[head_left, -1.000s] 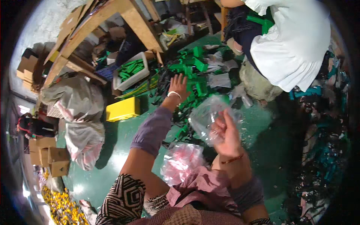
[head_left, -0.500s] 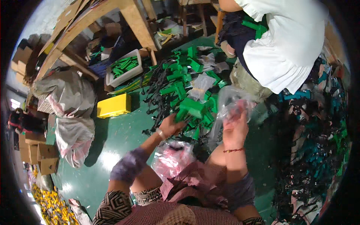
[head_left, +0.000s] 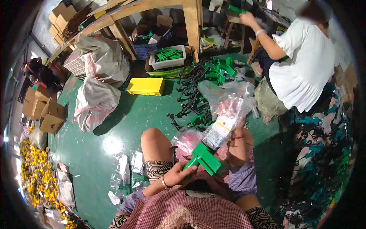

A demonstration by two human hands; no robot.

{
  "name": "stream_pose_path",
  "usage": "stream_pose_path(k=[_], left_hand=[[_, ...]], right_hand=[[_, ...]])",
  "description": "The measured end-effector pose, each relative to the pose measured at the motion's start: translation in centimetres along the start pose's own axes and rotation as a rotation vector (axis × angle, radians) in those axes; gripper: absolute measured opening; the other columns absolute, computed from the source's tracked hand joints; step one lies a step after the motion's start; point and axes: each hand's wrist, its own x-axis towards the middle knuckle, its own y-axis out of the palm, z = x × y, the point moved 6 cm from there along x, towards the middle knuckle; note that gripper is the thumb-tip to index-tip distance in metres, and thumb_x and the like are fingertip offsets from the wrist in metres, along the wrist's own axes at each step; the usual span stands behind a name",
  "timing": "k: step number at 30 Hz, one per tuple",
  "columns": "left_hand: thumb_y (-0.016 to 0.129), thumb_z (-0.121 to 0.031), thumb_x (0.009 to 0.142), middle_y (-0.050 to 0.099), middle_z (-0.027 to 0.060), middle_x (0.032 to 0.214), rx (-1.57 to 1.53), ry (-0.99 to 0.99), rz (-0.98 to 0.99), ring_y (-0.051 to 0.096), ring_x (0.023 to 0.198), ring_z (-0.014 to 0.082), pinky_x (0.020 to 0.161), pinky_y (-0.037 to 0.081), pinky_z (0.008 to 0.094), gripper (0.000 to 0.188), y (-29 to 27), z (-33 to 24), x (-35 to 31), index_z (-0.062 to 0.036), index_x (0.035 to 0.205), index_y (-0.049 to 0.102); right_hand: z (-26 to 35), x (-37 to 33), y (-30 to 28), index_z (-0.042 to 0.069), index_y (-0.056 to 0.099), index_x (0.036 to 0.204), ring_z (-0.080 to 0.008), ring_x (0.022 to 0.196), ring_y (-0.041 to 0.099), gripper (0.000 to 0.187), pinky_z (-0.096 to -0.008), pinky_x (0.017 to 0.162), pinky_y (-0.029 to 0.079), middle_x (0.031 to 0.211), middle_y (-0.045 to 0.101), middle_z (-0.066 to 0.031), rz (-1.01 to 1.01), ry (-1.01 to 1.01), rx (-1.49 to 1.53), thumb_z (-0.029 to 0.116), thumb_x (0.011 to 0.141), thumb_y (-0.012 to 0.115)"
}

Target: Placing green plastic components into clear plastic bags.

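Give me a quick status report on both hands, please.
Left hand gripping green piece. Right hand holding clear plastic bag, partly covered by it. Pinkish bag close beyond green piece.

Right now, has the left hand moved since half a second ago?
Yes. The left hand is farther from the yellow box, drawn back toward the checked clothing.

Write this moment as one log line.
Left hand: holds green gun-shaped piece | Right hand: holds clear plastic bag | Ahead: yellow box
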Motion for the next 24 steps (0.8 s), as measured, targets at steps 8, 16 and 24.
stream_pose_path(k=[8,16,24], left_hand=[[0.079,-0.019,0.080,0.063,0.0156,0.076,0.586,0.449,-0.544,0.060,0.064,0.0168,0.061,0.048,0.0311,0.035,-5.2,-11.1,-13.8,0.0003,0.102,0.060],[0.084,-0.021,0.072,0.068,0.0155,0.083,0.612,0.433,-0.836,0.068,0.071,0.0292,0.064,0.051,0.0330,0.041,-9.3,-8.3,-17.0,-0.0019,0.101,0.063],[0.065,-0.026,0.095,0.058,0.0031,0.082,-0.364,0.454,-0.464,0.053,0.061,0.0073,0.050,0.043,0.0232,0.040,-9.5,-2.1,-10.3,0.0003,0.121,0.050]], right_hand=[[9.7,-2.4,12.6,0.003,0.060,0.116,-0.0147,0.079,0.063,0.039,-0.0336,0.073,0.053,0.092,0.065,-0.0096,-0.137,-0.458,-0.560,0.037,0.099,0.053],[6.1,-7.1,25.7,0.012,0.063,0.124,-0.0311,0.062,0.064,0.037,-0.0389,0.057,0.049,0.073,0.065,-0.0174,0.358,-0.901,-1.733,0.003,0.089,0.055],[-8.5,-18.2,29.2,0.008,0.063,0.125,-0.0222,0.069,0.055,0.043,-0.0352,0.066,0.046,0.072,0.051,-0.0035,0.956,-0.997,-1.825,0.008,0.082,0.062]])
